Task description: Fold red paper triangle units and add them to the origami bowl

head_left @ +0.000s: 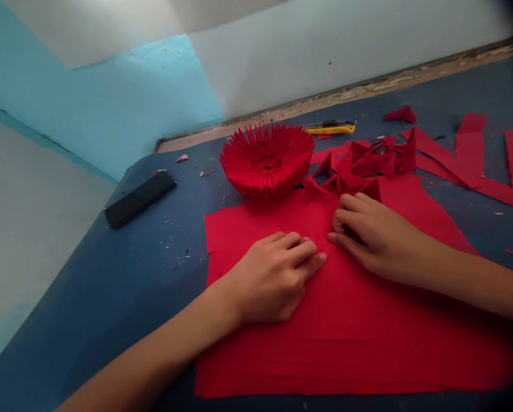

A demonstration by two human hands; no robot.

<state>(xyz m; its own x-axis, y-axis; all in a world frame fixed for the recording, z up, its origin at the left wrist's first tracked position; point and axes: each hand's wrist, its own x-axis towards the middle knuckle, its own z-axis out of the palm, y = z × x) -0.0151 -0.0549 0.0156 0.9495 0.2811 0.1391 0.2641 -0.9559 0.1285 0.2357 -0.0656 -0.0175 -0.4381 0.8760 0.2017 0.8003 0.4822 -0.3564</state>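
A stack of red paper sheets [350, 320] lies under both of my hands. My left hand [279, 277] rests on the stack, its fingers curled and its thumb pointing right. Close by on the right, my right hand [363, 232] has its fingers bent inward and its thumb toward the left one. Faint fold lines show in the red between the fingertips; red on red hides what they pinch. Just beyond the stack stands a round, pleated red paper bowl [267, 163] made of many pointed folds. Several folded red paper pieces [346, 171] lie beyond my right hand.
A black phone [140, 199] lies on the blue tabletop [153, 297] at left. Behind the bowl is a yellow box cutter [331, 129]. Red paper strips [470, 151] spread across the right side. A pale wall [325, 57] rises behind the table, and small scraps are scattered about.
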